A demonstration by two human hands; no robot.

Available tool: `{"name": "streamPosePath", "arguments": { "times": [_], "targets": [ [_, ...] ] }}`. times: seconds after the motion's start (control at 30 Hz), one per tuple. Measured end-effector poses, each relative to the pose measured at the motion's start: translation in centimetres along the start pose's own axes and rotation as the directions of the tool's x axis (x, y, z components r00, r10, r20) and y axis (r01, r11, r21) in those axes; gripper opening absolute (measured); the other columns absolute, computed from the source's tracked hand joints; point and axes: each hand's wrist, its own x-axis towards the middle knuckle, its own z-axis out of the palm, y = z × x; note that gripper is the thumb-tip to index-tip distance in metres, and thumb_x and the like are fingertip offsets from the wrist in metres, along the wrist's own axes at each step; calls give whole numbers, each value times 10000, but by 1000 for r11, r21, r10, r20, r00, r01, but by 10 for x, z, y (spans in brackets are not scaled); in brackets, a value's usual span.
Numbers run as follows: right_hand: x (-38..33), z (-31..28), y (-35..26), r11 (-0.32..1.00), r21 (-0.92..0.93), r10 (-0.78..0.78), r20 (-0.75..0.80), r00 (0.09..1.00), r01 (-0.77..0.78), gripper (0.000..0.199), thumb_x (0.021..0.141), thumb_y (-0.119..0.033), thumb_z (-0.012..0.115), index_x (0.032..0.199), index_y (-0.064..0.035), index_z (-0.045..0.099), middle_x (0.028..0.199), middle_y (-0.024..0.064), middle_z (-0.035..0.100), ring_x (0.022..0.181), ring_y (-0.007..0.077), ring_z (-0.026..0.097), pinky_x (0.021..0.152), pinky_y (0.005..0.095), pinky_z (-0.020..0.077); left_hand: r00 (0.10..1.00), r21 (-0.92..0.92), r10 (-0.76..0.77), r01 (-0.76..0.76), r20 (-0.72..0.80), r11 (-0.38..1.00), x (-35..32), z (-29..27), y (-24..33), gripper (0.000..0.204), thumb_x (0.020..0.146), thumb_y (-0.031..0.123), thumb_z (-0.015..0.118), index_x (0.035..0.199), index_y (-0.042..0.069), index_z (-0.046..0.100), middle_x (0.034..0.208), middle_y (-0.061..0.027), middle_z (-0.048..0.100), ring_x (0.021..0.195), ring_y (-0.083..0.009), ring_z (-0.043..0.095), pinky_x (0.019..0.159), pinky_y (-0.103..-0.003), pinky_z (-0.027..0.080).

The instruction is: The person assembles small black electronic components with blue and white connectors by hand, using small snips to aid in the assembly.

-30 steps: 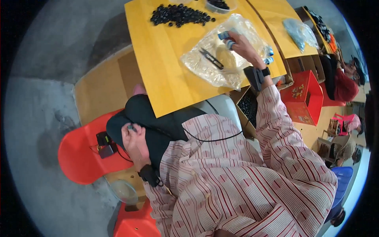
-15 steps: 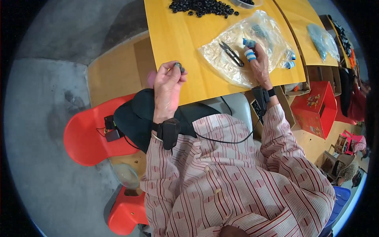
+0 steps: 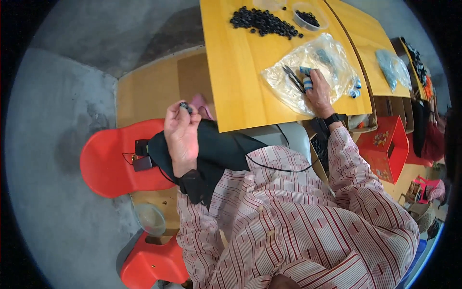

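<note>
The yellow table (image 3: pixel 240 72) fills the upper middle of the frame, its near edge running just above the person's lap, and most of what could go wrong starts at that edge. Left of it, in the middle left of the frame, a red plastic chair (image 3: pixel 110 164) stands over bare concrete floor (image 3: pixel 53 120), so anything dropped there would likely bounce and roll out of reach. On the table's right part lies a crumpled clear plastic bag (image 3: pixel 327 67), slick and loose; the right hand (image 3: pixel 318 91) rests on it, fingers curled around blue-handled pliers (image 3: pixel 301 77), and a sideways tug could slide the bag toward the table's right edge. Near the top of the frame a heap of small black parts (image 3: pixel 262 21) sits loose beside a shallow clear dish (image 3: pixel 308 15) holding more of them; a sweep of a sleeve could scatter them. The left hand (image 3: pixel 180 135) is raised in the middle of the frame, off the table and over the dark cloth on the lap, fingers nearly closed, thumb and forefinger pinching a small black piece (image 3: pixel 184 105). It seems ring-shaped, though it is too small to be sure. The grip is a fingertip pinch only, so a slip would drop the piece.
</note>
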Motion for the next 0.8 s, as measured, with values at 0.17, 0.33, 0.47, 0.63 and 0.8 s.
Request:
{"name": "streamPosePath", "arguments": {
  "times": [0.17,0.33,0.47,0.63,0.8],
  "targets": [
    [0,-7,0,998,-39,45,12,999,-45,261,748,-1,523,1008,-9,504,914,195,522,868,415,515,734,447,438,985,8,173,-173,-11,985,-21,-26,56,191,909,74,564,1083,19,506,924,-83,525,826,-156,486,730,-276,404],
    [0,-1,9,994,-96,55,14,998,-54,254,746,-17,527,999,-7,501,910,193,525,861,418,521,722,453,439,959,27,281,-280,-31,960,-38,-31,85,162,914,68,552,1064,23,509,903,-57,519,805,-132,464,714,-270,369],
    [5,0,0,995,-61,76,6,997,-76,209,779,-43,540,983,-5,510,917,195,525,854,413,522,720,452,438,950,33,313,-313,8,949,-41,-15,94,162,907,72,564,1054,30,512,887,-49,522,802,-131,460,715,-268,364],
    [3,2,7,997,-75,31,-14,999,-32,157,812,-59,542,955,-1,512,902,192,521,838,404,523,711,449,438,948,25,316,-317,43,948,-46,11,83,175,899,87,583,1049,35,508,886,-56,534,797,-139,478,715,-280,371],
    [1,-3,-2,996,-41,73,-22,997,-74,166,801,-47,545,957,-1,511,897,193,520,844,401,523,713,451,438,968,-16,228,-228,107,974,-56,34,52,223,888,105,601,1068,27,495,891,-75,541,813,-161,506,747,-327,398]
  ]
}}
